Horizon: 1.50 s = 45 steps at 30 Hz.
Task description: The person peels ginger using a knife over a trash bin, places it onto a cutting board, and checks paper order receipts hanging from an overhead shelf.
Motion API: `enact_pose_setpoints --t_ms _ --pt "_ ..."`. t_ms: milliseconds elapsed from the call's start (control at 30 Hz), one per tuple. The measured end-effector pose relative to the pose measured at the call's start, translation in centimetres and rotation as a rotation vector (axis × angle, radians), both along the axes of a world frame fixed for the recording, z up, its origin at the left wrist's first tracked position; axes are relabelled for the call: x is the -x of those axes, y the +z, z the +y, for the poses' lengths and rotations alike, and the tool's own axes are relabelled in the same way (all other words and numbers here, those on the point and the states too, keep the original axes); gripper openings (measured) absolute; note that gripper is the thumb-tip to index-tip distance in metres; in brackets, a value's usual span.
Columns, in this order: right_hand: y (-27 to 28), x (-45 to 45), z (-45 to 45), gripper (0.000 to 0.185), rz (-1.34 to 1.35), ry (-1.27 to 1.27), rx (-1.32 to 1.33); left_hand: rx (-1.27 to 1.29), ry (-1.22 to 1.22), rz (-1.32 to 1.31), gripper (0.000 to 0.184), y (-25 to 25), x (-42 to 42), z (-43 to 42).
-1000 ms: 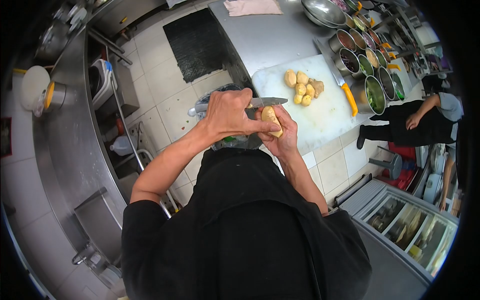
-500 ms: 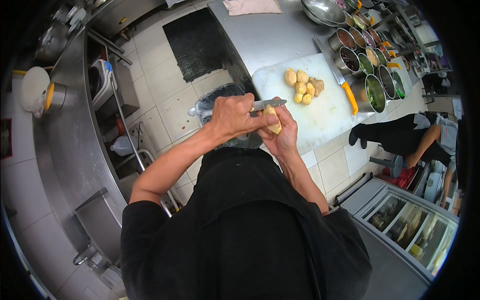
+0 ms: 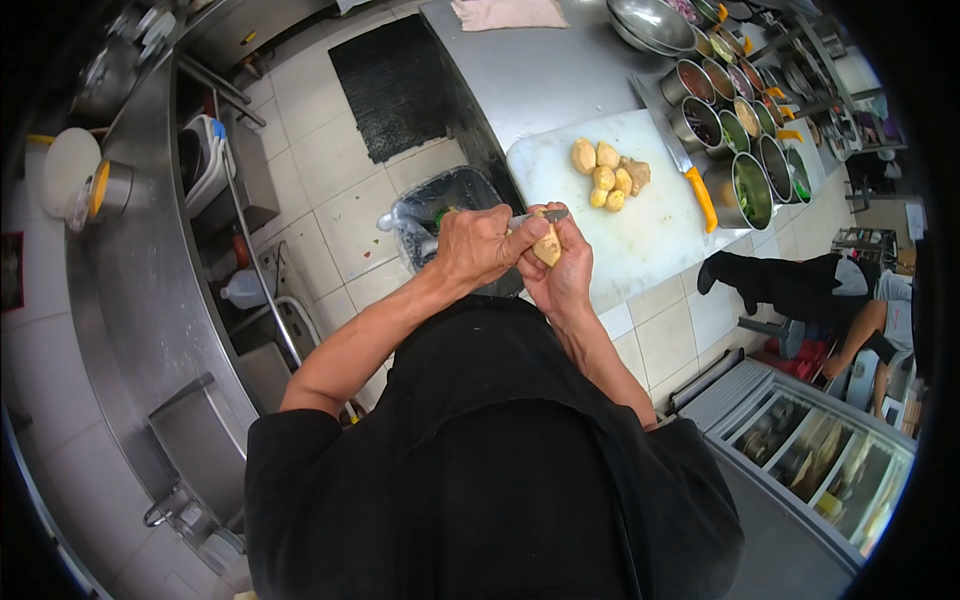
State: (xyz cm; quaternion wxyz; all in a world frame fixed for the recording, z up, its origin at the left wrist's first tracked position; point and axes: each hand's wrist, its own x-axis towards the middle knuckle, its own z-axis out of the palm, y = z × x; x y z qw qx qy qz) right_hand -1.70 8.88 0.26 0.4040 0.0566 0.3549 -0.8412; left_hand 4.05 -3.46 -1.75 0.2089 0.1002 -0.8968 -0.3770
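My left hand (image 3: pixel 475 243) is closed around a small knife, its grey blade (image 3: pixel 556 215) pointing right across the top of a pale yellow piece of ginger (image 3: pixel 547 248). The fingers of my right hand (image 3: pixel 565 265) are wrapped round that piece from the right, and my left thumb rests near it. Most of the knife handle is hidden in my left fist. Just beyond my hands lies a white cutting board (image 3: pixel 540 155), bearing several peeled yellow pieces (image 3: pixel 603 178) and a browner knob of ginger (image 3: pixel 634 175).
Below my left hand stands a bin (image 3: pixel 465 185) lined with clear plastic. A large knife with a yellow handle (image 3: pixel 700 200) lies along the board's far right edge, beside several metal pots (image 3: pixel 742 195). Another person (image 3: pixel 800 285) is at the right, near a glass-topped fridge (image 3: pixel 810 450).
The knife blade has moved slightly down and left against the ginger, and my left hand has tilted with it. At the right, the other person has shifted a little lower.
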Motion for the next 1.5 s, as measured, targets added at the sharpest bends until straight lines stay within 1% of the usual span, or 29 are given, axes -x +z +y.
enact_pose_setpoints --t_ms 100,200,233,300,433,500,633,700,800,900,1000,1033,1100,1133,1167,1233,1267,1367,1500 --pt "0.2 -0.3 0.1 0.015 0.021 -0.021 -0.02 0.01 0.02 0.003 0.076 -0.1 0.0 0.2" --pt "0.7 -0.8 -0.8 0.017 0.061 -0.123 -0.11 0.071 -0.001 0.167 0.076 -0.4 -0.4 0.6" --pt "0.8 -0.9 -1.1 0.018 0.075 -0.168 -0.15 0.072 0.0 0.138 0.077 -0.4 -0.4 0.6" --pt "0.2 -0.6 -1.0 0.019 0.111 -0.163 -0.135 0.075 0.005 0.081 0.079 -0.5 -0.5 0.6" --pt "0.4 -0.9 -1.3 0.019 0.134 -0.219 -0.153 0.049 0.03 0.076 0.082 -1.3 -0.4 0.8" --pt "0.3 -0.8 -1.4 0.015 0.141 -0.247 -0.136 -0.001 0.039 0.089 0.082 -1.1 -0.5 1.3" --pt "0.7 -1.0 -1.8 0.013 0.167 -0.292 -0.165 -0.018 0.022 0.061 0.079 -0.6 -0.7 1.3" --pt "0.6 -0.9 -1.7 0.013 0.226 -0.279 -0.163 -0.031 0.021 0.063 0.077 -0.1 -1.0 1.5" --pt "0.1 -0.6 -1.8 0.013 0.285 -0.293 -0.172 -0.023 -0.008 -0.007 0.075 0.3 -1.4 1.5" --pt "-0.6 -0.2 -1.9 0.013 0.329 -0.291 -0.148 -0.074 -0.033 -0.07 0.074 0.5 -1.6 1.6" --pt "-0.5 0.4 -1.5 0.016 0.338 -0.243 -0.186 -0.171 -0.187 -0.138 0.071 0.6 -2.4 1.5" --pt "-0.4 0.7 -1.3 0.017 0.337 -0.225 -0.21 -0.346 -0.172 -0.157 0.071 0.9 -2.8 1.7" --pt "0.3 1.4 -0.6 0.019 0.276 -0.114 -0.079 -0.696 -0.144 -0.204 0.07 1.6 -3.7 2.1" --pt "0.5 1.5 -0.3 0.02 0.245 -0.056 -0.014 -0.808 -0.136 -0.233 0.069 0.3 -3.6 1.7" --pt "0.6 1.4 -0.4 0.022 0.213 -0.052 -0.006 -0.894 -0.111 -0.245 0.065 -0.1 -3.5 1.4" --pt "0.7 1.0 -0.7 0.025 0.15 -0.037 0.011 -1.066 -0.055 -0.266 0.059 0.9 -3.2 0.9" --pt "0.9 1.0 -0.5 0.026 0.146 0.01 0.044 -1.079 -0.014 -0.328 0.06 1.0 -3.0 0.5" --pt "1.2 0.7 -0.5 0.025 0.145 0.041 0.036 -0.861 -0.031 -0.364 0.068 1.7 -2.4 -0.6" --pt "0.9 0.6 -0.3 0.021 0.149 0.051 0.003 -0.545 0.028 -0.193 0.072 1.9 -2.0 -0.9"
